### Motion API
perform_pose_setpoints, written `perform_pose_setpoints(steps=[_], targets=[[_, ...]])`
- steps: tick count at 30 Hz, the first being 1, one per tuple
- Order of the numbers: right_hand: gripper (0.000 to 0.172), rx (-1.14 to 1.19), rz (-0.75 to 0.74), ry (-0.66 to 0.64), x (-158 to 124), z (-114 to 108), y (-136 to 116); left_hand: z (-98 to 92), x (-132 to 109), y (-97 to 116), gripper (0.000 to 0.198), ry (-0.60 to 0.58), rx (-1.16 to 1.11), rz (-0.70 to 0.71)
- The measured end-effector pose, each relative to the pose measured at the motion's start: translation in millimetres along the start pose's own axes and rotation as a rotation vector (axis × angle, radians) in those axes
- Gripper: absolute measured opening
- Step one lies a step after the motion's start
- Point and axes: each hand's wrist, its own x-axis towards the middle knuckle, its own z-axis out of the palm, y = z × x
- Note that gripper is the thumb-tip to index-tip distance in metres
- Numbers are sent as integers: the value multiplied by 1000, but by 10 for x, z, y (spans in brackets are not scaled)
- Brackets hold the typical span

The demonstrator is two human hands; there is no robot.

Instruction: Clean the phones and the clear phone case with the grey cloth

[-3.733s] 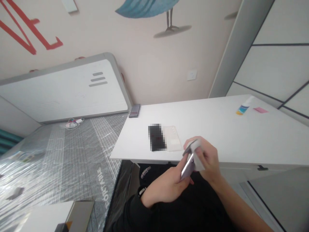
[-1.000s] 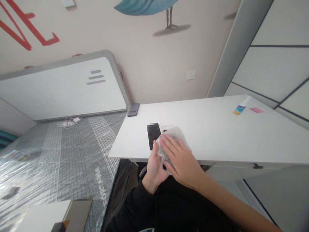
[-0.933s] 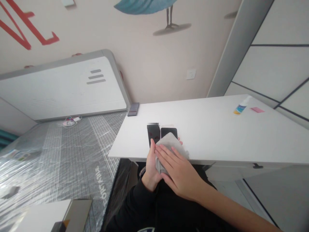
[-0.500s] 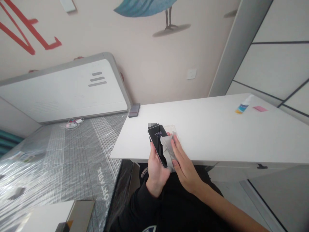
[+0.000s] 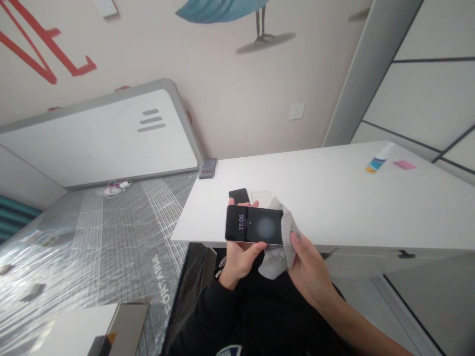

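The left grip (image 5: 240, 263) is closed around a slim black phone (image 5: 254, 225), which lies sideways across the palm with its screen up, showing 11:06. The right grip (image 5: 309, 273) is closed on a grey cloth (image 5: 277, 257), pinching it against the phone's far end, and the cloth hangs down between both hands. Just beyond the left grip, a black slab (image 5: 239, 196) lies on the white counter (image 5: 334, 207), partly hidden by the fingers, with a clear phone case (image 5: 261, 199) beside it. Farther right of the grips stand a small spray bottle (image 5: 379, 158) and a pink pad (image 5: 404, 164). Far beyond the left grip, a blurred dark object (image 5: 208, 168) sits at the counter's corner, and a plastic-wrapped mattress (image 5: 111, 247) lies to the left.
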Motion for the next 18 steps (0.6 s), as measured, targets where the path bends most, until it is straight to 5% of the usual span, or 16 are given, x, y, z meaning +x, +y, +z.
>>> perform_pose_setpoints(steps=[6,13,18], targets=[[46,-130,53,-111,-43,-109,18,23,-4,190,89,26,84,19],[61,-471,-75,-288,-13,-226,-147,-58,42,284,92,-10,-59,-86],[55,-322,84,-325,7,-237,-130,-92,40,261,94,10,-67,-81]])
